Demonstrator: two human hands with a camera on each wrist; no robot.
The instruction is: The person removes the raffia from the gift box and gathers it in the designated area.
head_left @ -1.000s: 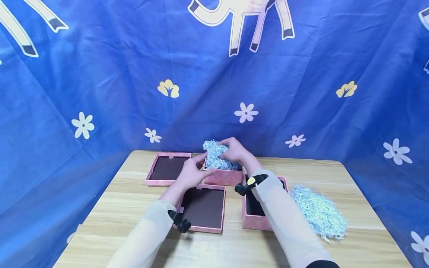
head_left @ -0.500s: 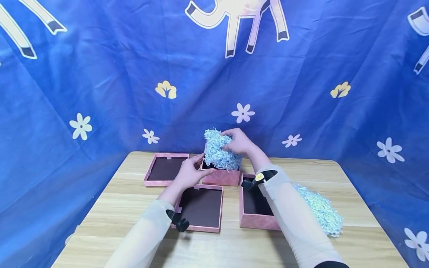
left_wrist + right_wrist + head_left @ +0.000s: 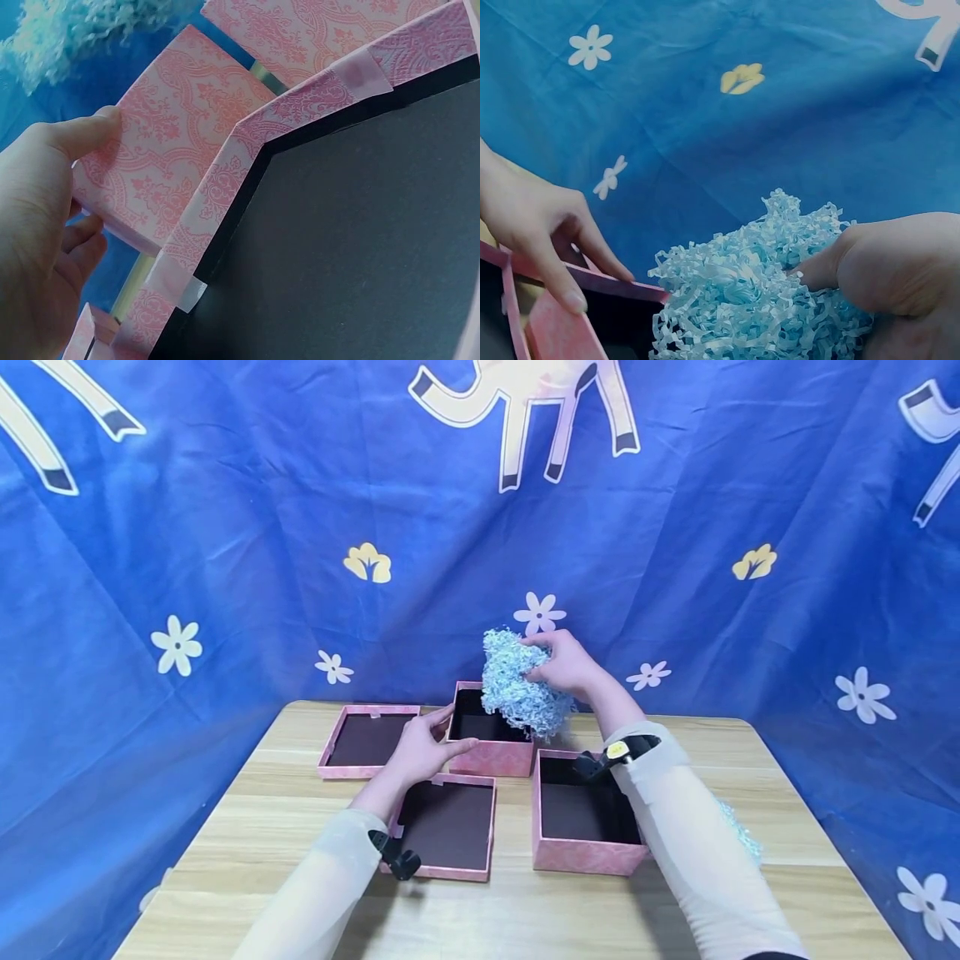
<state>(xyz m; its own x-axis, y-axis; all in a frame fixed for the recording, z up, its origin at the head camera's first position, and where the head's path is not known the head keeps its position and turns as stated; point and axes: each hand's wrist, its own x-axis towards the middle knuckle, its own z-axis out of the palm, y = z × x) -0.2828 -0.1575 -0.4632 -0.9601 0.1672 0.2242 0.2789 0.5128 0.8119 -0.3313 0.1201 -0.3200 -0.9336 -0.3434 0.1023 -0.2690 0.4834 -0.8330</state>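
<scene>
My right hand grips a big clump of pale blue shredded paper, raised above the right side of the back pink box. In the right wrist view the crinkled strips hide the fingertips. My left hand holds the box's left front corner. Its thumb lies on the patterned front wall and its fingers go along the left side. The dark inside of this box shows, with no paper visible in the part I can see.
A shallow pink lid lies at the back left, another lid in front of it. A second pink box with a dark inside stands front right. Beyond my right sleeve, part of a shredded paper pile shows. A blue curtain hangs behind.
My right hand has lifted the shredded paper up out of the back box and moved it to the right. The left hand has kept its place on the box.
</scene>
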